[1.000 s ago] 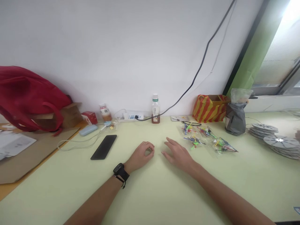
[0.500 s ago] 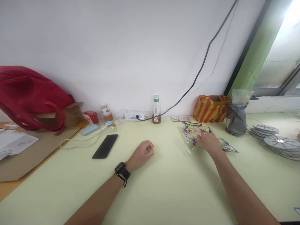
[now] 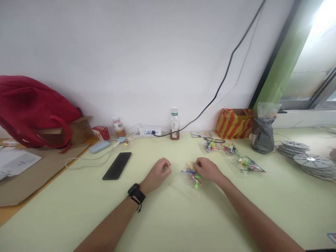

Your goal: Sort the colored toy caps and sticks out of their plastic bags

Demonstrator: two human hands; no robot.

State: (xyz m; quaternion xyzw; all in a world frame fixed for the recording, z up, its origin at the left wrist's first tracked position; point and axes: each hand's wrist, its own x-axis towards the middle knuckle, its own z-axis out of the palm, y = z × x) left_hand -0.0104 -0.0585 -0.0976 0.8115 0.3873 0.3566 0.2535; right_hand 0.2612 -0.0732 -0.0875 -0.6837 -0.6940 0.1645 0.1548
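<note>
right hand [image 3: 208, 169]: fingers curled, gripping clear packet [image 3: 193, 175] at its left | left hand [image 3: 159, 171]: loose empty fist, nearby

left hand [image 3: 158, 170] fisted (resting), right hand [image 3: 208, 169] curled

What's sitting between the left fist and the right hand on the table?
In the head view, a clear packet of coloured parts lies between the left hand and right hand, gripped by the right.

The table [image 3: 183, 217] is pale yellow-green — the phone [image 3: 117, 165] black, the bag [image 3: 31, 112] red. Orange-and-red stripes cover the sack [image 3: 232, 124]; the packet [image 3: 193, 175] holds red, green and blue bits.
</note>
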